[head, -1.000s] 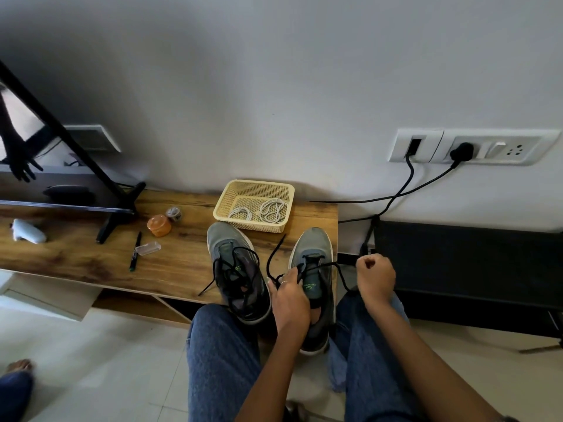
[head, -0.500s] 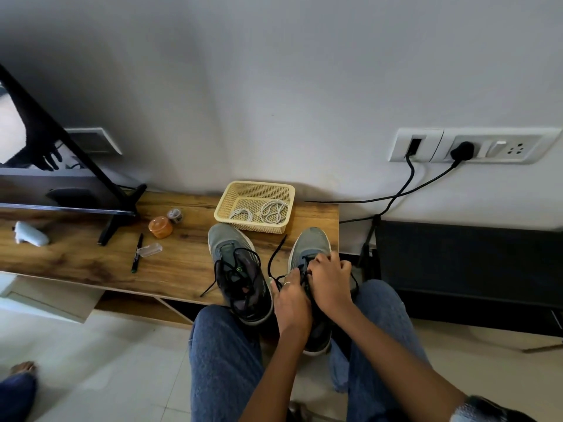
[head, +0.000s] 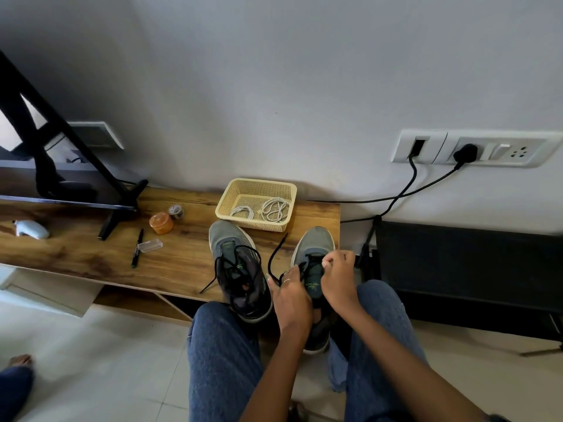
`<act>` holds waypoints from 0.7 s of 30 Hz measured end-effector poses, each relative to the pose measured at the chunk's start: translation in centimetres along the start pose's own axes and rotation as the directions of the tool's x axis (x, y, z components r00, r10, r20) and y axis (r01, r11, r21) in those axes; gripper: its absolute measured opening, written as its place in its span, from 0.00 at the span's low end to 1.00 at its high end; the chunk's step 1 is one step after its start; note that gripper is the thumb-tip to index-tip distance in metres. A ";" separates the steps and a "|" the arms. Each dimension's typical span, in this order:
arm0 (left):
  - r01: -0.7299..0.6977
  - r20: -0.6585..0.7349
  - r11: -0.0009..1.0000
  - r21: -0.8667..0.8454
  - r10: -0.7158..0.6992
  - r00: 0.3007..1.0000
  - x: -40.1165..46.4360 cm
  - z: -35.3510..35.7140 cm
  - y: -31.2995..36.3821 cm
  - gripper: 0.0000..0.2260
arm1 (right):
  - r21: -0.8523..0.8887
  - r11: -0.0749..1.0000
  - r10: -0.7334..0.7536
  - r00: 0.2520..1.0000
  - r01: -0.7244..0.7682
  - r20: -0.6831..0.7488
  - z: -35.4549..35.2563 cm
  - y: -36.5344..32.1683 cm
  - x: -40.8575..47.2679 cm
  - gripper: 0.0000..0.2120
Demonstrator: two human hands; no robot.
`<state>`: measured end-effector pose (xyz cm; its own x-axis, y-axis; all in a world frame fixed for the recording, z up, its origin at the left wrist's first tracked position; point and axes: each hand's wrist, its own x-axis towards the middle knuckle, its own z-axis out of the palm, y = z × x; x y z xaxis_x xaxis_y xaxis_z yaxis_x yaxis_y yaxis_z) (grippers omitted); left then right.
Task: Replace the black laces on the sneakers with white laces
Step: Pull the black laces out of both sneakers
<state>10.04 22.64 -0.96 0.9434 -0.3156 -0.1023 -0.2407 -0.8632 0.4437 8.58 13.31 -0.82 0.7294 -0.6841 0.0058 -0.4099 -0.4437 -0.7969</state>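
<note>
Nearest the camera, the person's two denim-clad knees frame the work, and between them both forearms reach toward twelve o'clock. The left hand (head: 291,295) curls round the collar side of the right sneaker (head: 313,269), steadying it with its fingers closed on the shoe's edge. The right hand (head: 339,277) sits at about one o'clock from it, fingers bunched over the eyelets and pinching the black lace (head: 275,255), whose free end trails toward eleven o'clock across the wood. The step in hand looks to be unthreading the black lace from this shoe; several crossings appear still in place, so the task seems early. At nine o'clock from the hands, just beside them, the left sneaker (head: 239,269) rests on the wooden bench (head: 91,254) with its own black lace loosened but not removed. Farther on, at twelve o'clock, the yellow basket (head: 256,190) holds the white laces (head: 272,210), coiled and untouched, against the wall. The next move probably calls for drawing the lace out one eyelet row at a time, keeping the shoe pinned so it does not slide off the bench edge, before reaching to the basket.
</note>
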 end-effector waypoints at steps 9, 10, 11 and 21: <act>0.002 -0.020 1.000 -0.026 -0.002 1.000 0.1 0.3 0.7 0.21 | 0.072 0.997 0.011 0.969 0.007 -0.248 0.8 0.4 -1.4 0.07; 0.007 -0.014 1.000 -0.024 -0.008 1.000 0.2 0.2 0.9 0.21 | 0.083 0.997 0.015 0.964 0.007 -0.264 0.8 0.4 -1.5 0.07; 0.011 -0.006 1.000 -0.027 -0.011 1.000 0.2 0.2 1.0 0.21 | 0.094 0.996 0.023 0.962 0.003 -0.273 0.9 0.5 -1.6 0.07; 0.151 0.011 0.974 -0.171 -0.151 0.988 0.7 0.6 1.9 0.18 | 0.236 0.971 0.126 0.935 -0.046 -0.332 1.5 0.9 -1.9 0.04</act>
<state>10.09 20.49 -0.71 0.9664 -0.1858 -0.1777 -0.0533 -0.8209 0.5686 7.67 15.12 -2.43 0.4487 -0.8874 0.1058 -0.3022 -0.2620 -0.9165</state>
